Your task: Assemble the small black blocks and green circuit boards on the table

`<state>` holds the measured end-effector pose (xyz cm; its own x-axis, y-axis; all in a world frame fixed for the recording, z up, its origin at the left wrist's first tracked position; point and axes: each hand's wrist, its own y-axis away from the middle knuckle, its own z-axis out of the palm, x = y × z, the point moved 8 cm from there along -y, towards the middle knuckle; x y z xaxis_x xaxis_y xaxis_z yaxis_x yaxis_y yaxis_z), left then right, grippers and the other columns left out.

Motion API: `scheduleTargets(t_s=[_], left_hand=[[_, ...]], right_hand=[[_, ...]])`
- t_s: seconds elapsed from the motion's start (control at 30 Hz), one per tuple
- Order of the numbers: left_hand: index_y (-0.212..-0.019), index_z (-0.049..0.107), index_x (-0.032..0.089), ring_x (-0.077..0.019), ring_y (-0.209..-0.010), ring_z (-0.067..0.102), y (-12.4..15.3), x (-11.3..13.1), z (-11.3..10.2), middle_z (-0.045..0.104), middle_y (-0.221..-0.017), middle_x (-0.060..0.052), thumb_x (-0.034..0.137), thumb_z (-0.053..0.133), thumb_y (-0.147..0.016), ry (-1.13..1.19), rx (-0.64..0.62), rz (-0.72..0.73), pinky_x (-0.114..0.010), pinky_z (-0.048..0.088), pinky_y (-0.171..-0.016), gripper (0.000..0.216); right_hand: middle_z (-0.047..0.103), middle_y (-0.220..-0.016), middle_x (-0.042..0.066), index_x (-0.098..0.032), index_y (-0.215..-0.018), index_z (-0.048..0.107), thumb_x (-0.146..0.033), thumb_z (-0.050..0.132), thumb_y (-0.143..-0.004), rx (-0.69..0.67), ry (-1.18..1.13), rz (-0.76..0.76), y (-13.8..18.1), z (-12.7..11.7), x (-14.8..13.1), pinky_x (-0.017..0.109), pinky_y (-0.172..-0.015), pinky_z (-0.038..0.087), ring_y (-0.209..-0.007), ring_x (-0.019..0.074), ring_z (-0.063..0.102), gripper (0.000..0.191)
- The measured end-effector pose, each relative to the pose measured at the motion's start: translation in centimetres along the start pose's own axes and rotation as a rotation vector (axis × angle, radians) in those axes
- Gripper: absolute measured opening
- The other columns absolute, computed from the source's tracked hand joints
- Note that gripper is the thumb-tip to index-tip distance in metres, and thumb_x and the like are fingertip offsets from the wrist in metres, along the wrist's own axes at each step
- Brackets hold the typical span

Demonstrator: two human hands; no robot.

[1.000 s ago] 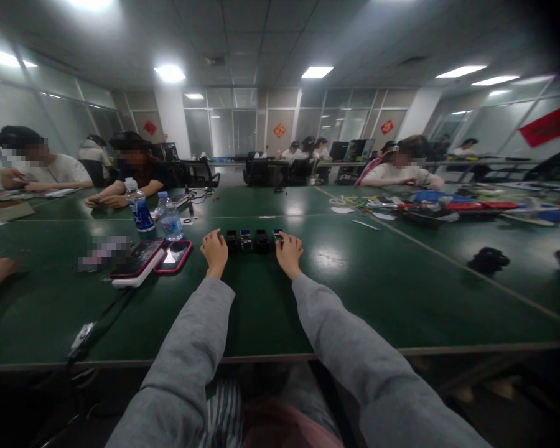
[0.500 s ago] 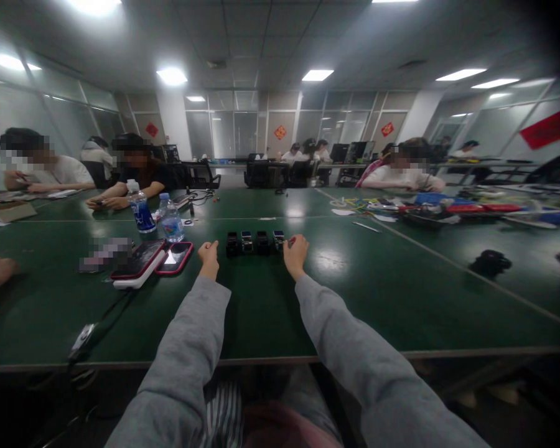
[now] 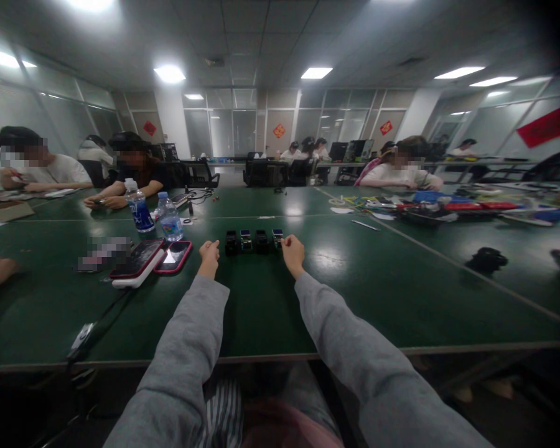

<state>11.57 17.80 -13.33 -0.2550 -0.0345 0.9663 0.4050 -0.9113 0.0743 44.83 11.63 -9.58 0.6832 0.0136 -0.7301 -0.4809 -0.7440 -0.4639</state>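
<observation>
Green table (image 3: 261, 311): four small devices (image 3: 261, 241) lined up in a row. Blue-labelled bottle (image 3: 140, 213), clear bottle (image 3: 170, 222) and red-rimmed phone (image 3: 173, 257) set left. Thin stick (image 3: 365, 224), black object (image 3: 488, 259) and mixed clutter (image 3: 429, 210) placed right.

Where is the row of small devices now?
In the head view, the row of small devices sits mid-picture on the green table, between the left hand and the right hand.

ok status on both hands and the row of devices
Left hand half-curled, left of four small devices; right hand at the rightmost device, contact unclear. Devices lined up. Nearest clutter: red-edged phone, left hand's side.
</observation>
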Motion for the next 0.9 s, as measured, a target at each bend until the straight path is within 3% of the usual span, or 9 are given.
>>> scheduleTargets(t_s=[0.2, 0.63, 0.8, 0.9], left_hand=[[-0.058, 0.031, 0.021, -0.0031, -0.035, 0.031, 0.5, 0.2, 0.7, 0.026, -0.044, 0.013, 0.023, 0.071, -0.066, -0.144, -0.053, 0.01, -0.015, 0.02, -0.037, 0.04], [-0.058, 0.032, 0.021, -0.0034, -0.035, 0.03, 0.7, 0.2, 1.3, 0.027, -0.043, 0.012, 0.024, 0.072, -0.068, -0.176, -0.126, 0.027, -0.016, 0.018, -0.036, 0.041], [-0.058, 0.031, 0.021, -0.0034, -0.034, 0.029, 0.6, 0.0, 1.3, 0.028, -0.043, 0.012, 0.023, 0.072, -0.068, -0.192, -0.125, 0.022, -0.016, 0.018, -0.036, 0.042], [-0.058, 0.031, 0.021, -0.0033, -0.035, 0.03, 0.6, 0.0, 1.4, 0.028, -0.044, 0.012, 0.023, 0.073, -0.067, -0.194, -0.128, 0.024, -0.016, 0.018, -0.036, 0.043]], right_hand=[[0.061, -0.078, 0.002, -0.021, -0.088, 0.053, -0.041, 0.05, -0.087, -0.036, -0.027, 0.008, 0.0, 0.6, 0.2, 0.025, -0.061, 0.033, -0.071, 0.017, 0.056, 0.02], [0.061, -0.081, 0.002, -0.021, -0.091, 0.052, -0.039, 0.051, -0.088, -0.093, 0.015, -0.013, 0.2, 0.9, 0.0, 0.027, -0.064, 0.035, -0.073, 0.0176, 0.054, 0.018], [0.06, -0.099, 0.009, -0.019, -0.094, 0.058, -0.035, 0.047, -0.091, 0.065, 0.146, -0.28, 0.9, -0.8, -3.3, 0.033, -0.083, 0.037, -0.099, 0.0228, 0.05, 0.02], [0.056, -0.116, 0.009, -0.021, -0.109, 0.061, -0.035, 0.045, -0.093, -0.03, 0.206, -0.479, 2.2, 0.3, -5.4, 0.036, -0.093, 0.034, -0.115, 0.024, 0.043, 0.026]])
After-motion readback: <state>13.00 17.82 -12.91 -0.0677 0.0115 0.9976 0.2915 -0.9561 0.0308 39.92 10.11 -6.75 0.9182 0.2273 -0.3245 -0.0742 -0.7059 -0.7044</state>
